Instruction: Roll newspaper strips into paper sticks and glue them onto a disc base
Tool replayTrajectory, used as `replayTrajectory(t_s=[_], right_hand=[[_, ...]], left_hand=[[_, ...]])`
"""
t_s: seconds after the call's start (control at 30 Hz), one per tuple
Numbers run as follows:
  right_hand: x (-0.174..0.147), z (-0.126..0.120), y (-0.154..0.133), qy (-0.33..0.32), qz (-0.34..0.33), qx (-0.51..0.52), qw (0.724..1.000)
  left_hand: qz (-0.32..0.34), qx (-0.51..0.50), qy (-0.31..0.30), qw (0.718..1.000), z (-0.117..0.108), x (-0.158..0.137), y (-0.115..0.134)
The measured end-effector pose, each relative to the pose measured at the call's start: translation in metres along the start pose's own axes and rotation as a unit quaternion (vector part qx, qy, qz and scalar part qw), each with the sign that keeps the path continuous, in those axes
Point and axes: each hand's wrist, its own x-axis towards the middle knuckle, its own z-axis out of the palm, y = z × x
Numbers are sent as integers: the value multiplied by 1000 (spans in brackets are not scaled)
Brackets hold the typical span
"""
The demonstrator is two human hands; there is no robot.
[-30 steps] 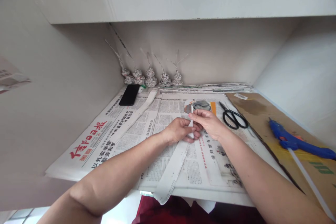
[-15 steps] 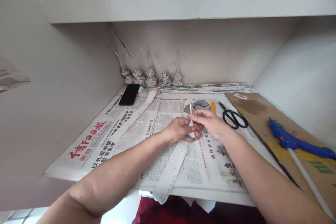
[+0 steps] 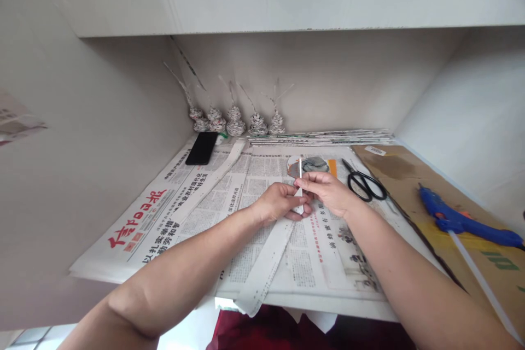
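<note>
Over the newspaper (image 3: pixel 254 180), my left hand (image 3: pixel 276 202) and my right hand (image 3: pixel 328 191) are close together, both closed on one long paper strip (image 3: pixel 264 268). Its upper end is a thin white roll that sticks up between the fingers. The flat lower part runs down toward me and hangs a little past the front edge. My right thumb and forefinger pinch the roll near its top. The left fingers grip lower down, where roll and flat strip meet. Fingers partly hide that spot.
Black-handled scissors (image 3: pixel 365 180) lie to the right, near a blue glue gun (image 3: pixel 463 221) on cardboard (image 3: pixel 394 169). Another paper strip (image 3: pixel 213 178) and a black phone (image 3: pixel 202 148) lie left. Several small woven paper gourds (image 3: pixel 235 120) and a bundle of thin paper sticks (image 3: pixel 324 137) line the back.
The white tip of the roll stands slightly higher and more upright. The strip's lower end has shifted slightly left. Both hands keep nearly the same place and hold.
</note>
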Motion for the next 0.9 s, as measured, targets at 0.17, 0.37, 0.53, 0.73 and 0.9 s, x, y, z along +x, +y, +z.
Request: replayTrajectory(t_s=[0.17,0.37,0.53,0.73,0.9], right_hand=[[2,0,2,102,-16,0,995],[3,-1,-1,61,-19,12,998],[5,-1,-4,152,-50,36,986],[1,-5,-4,33,-23,7,999],[3,-2,1,113,-28,-4,993]], left_hand=[[-17,12,4,1000,3,-2,3],[-18,9,3,1000,3,-3,4],[-22,17,1,1000,4,-5,5],[-14,11,8,1000,2,-4,6],[-14,22,11,1000,2,-4,5]])
